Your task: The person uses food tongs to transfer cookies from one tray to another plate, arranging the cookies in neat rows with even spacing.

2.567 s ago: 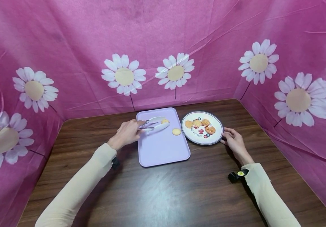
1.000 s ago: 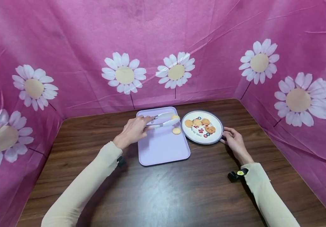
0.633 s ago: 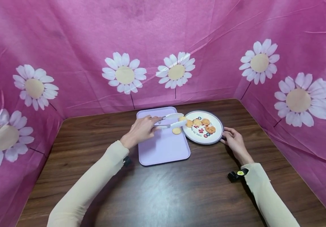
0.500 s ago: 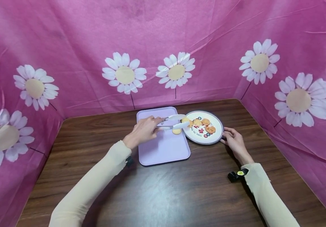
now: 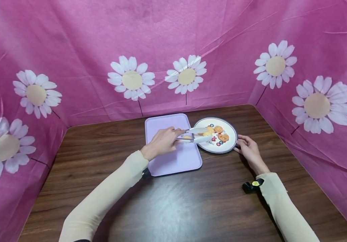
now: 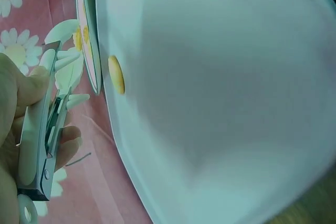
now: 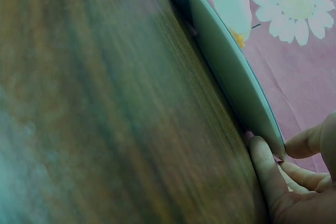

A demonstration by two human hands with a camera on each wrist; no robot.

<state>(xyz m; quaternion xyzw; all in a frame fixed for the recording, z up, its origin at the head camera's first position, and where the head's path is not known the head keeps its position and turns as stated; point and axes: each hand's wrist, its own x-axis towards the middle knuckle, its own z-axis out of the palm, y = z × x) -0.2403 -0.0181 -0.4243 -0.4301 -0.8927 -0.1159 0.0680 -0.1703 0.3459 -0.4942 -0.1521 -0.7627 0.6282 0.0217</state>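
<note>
The left hand (image 5: 162, 143) grips a pair of white tongs (image 5: 195, 134), its fingers (image 6: 68, 142) curled round the handle end with the thumb on the upper arm. The tongs reach out from the fingertips, past the right edge of the purple tray (image 5: 167, 161) and over the near left part of the plate (image 5: 232, 141). Between the tong tips sits a pale biscuit (image 5: 206, 134), just above or on the plate's surface; which of the two cannot be told. The tips stand narrow, close about that biscuit. Just beyond the tips, further in on the plate, lie several more golden biscuits (image 5: 220, 133), close together. Under the tong arms, a short way out from the left fingers, one round biscuit (image 6: 116, 75) lies flat on the tray near its right edge, apart from the plate rim; in the head view it is mostly hidden by the tongs. The right hand (image 5: 249, 149) rests on the brown wooden table (image 5: 191, 205) at the plate's right rim, its fingers (image 7: 265, 163) loosely bent and touching the rim's edge, thumb against the side. Tray and plate sit side by side, nearly touching, at the far middle of the table.
</note>
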